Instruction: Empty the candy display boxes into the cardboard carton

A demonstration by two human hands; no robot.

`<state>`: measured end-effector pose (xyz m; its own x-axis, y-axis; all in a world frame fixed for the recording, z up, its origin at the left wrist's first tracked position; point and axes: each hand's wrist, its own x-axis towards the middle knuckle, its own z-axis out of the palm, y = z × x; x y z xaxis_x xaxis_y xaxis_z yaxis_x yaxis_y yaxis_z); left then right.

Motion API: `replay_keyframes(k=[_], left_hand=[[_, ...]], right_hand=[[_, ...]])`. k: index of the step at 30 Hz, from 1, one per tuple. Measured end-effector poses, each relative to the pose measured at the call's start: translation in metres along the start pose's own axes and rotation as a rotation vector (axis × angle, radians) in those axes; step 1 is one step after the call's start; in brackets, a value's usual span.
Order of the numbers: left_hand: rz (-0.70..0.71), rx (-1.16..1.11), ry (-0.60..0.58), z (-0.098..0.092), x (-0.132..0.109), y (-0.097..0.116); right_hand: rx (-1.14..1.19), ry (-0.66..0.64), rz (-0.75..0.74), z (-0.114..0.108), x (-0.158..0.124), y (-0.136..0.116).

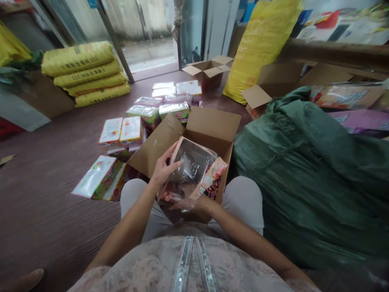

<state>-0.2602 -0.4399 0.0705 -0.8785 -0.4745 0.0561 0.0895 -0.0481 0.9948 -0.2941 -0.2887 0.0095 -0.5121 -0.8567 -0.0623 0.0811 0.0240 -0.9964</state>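
I sit on the floor with an open cardboard box (pixel 209 123) between my knees. My left hand (pixel 164 166) grips the left edge of a clear plastic-wrapped pack (pixel 191 166) held over the box. My right hand (pixel 191 202) holds the same pack from below, fingers curled under its near edge. A colourful snack packet (pixel 214 174) sticks out at the pack's right side, inside the box.
Several wrapped packs (pixel 121 132) lie on the dark floor left of the box, more (pixel 170 101) behind it. Yellow sacks (pixel 85 73) are stacked far left. A large green bundle (pixel 310 170) fills the right. Another open carton (pixel 208 71) stands by the doorway.
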Motion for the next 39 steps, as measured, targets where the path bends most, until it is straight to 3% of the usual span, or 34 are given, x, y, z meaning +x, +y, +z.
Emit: replay_keyframes(k=[2,7,10,14,16,20,22,24,28,29,32,35,39], left_hand=[[0.005,0.003,0.088,-0.010,0.003,-0.005],[0.024,-0.101,0.297,-0.025,0.008,-0.005],[0.029,-0.104,0.395,-0.032,0.010,-0.003],[-0.010,0.011,0.451,-0.045,0.011,-0.001],[-0.018,0.016,0.528,-0.053,0.011,0.004],[-0.027,-0.116,0.840,-0.063,0.009,0.021],[-0.034,-0.168,0.873,-0.061,0.009,0.025],[-0.053,-0.205,0.811,-0.051,0.007,0.022],[-0.136,-0.251,0.578,-0.007,0.001,0.007],[-0.151,-0.244,0.504,0.006,-0.002,0.004],[-0.191,-0.166,0.261,0.041,-0.012,0.004],[-0.242,-0.081,-0.043,0.072,-0.022,0.010],[-0.311,-0.099,-0.506,0.121,-0.039,0.013]], right_hand=[[-0.046,0.013,-0.014,-0.004,-0.004,0.000],[-0.178,0.271,-0.086,-0.016,-0.004,-0.017],[-0.319,0.507,-0.158,-0.013,-0.003,-0.027],[-0.416,0.734,-0.099,-0.013,-0.005,-0.025],[-0.447,0.780,-0.032,-0.025,-0.004,-0.021],[-0.433,0.904,0.102,-0.074,0.008,-0.017],[-0.380,0.929,0.098,-0.093,0.014,-0.020],[-0.303,0.875,0.027,-0.098,0.015,-0.026],[-0.139,0.494,-0.090,-0.071,-0.003,-0.043],[-0.142,0.461,-0.088,-0.065,-0.011,-0.045],[-0.107,0.607,-0.034,-0.063,-0.042,-0.044],[0.098,0.732,0.002,-0.083,-0.083,-0.045],[0.254,0.884,-0.020,-0.112,-0.143,-0.067]])
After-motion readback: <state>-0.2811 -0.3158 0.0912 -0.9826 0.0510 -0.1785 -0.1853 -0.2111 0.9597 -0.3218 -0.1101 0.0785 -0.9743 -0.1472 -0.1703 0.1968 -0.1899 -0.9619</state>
